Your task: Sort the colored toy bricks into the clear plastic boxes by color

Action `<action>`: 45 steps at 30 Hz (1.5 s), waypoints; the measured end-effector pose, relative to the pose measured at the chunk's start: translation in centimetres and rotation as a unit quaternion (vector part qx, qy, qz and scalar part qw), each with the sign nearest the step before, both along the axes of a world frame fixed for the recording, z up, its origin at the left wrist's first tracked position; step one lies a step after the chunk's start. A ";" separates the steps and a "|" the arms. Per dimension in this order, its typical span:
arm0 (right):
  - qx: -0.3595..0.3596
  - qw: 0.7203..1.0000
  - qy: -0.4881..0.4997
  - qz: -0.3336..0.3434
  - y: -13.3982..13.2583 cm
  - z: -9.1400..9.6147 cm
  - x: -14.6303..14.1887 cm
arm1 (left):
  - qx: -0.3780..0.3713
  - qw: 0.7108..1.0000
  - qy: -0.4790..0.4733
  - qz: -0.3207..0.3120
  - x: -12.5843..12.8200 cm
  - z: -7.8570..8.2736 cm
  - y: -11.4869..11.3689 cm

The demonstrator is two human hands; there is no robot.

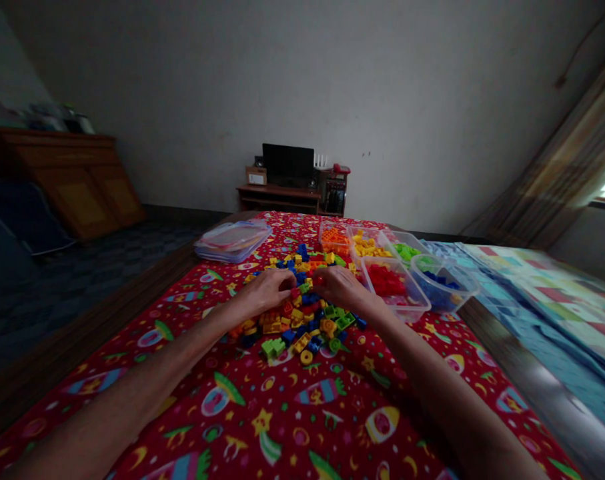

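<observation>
A heap of mixed toy building bricks (297, 320) in yellow, blue, green, red and orange lies on a red patterned cloth (282, 427). My left hand (268, 291) reaches over the heap's left side, thumb and fingers pinched at a small red brick (295, 293). Across from it, my right hand (341, 285) bends down into the far right of the heap. Its fingers are drawn together, and whatever is in them is hidden. A light green brick (305, 287) shows between the two hands. Nearest me lie a green brick (273, 348) and a yellow ring-shaped piece (306, 357).
Right of the heap stand clear tubs of sorted bricks: orange (335, 238), yellow (369, 247), green (406, 251), red (387, 280) and blue (439, 280). Stacked plastic lids (233, 240) lie at the far left. A bed (547, 293) adjoins the table's right edge.
</observation>
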State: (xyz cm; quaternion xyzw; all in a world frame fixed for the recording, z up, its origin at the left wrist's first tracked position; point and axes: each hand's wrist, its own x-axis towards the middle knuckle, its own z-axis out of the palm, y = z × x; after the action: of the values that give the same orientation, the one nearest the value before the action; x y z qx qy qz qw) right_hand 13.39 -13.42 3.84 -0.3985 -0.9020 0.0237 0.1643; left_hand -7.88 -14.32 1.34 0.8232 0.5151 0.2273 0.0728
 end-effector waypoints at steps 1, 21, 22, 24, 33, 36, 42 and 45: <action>0.000 1.000 0.011 -0.004 -0.1 0.2 0.2 | -0.004 1.000 -0.016 0.004 0.1 0.1 -0.1; 0.122 0.984 0.000 -0.128 1.1 4.5 7.2 | 0.075 0.993 -0.052 0.072 -0.9 2.4 -0.4; 0.115 0.981 -0.014 -0.159 1.6 4.6 8.6 | 0.083 0.993 -0.043 0.073 -1.6 2.2 0.0; 0.072 0.975 -0.056 -0.203 2.3 4.7 10.8 | 0.079 0.993 -0.030 0.086 -3.1 1.8 0.9; 0.041 0.974 -0.069 -0.213 3.6 3.3 12.0 | -0.053 0.986 -0.055 0.151 -8.1 -1.9 1.5; 0.062 0.986 -0.038 -0.149 2.6 3.2 9.6 | -0.032 0.992 -0.070 0.098 -8.0 -4.0 1.2; 0.036 0.997 -0.060 -0.024 0.5 1.5 4.0 | -0.010 0.991 -0.095 0.093 -4.1 -5.0 1.7; 0.026 0.998 -0.043 0.038 -0.1 0.3 2.5 | -0.025 0.987 -0.108 0.114 -2.0 -3.5 1.8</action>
State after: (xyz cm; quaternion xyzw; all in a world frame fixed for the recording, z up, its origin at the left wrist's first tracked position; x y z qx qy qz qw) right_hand 15.91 -13.52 4.13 -0.3603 -0.9231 -0.0104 0.1342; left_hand -9.85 -12.56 -2.20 0.7276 0.6001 0.3090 0.1224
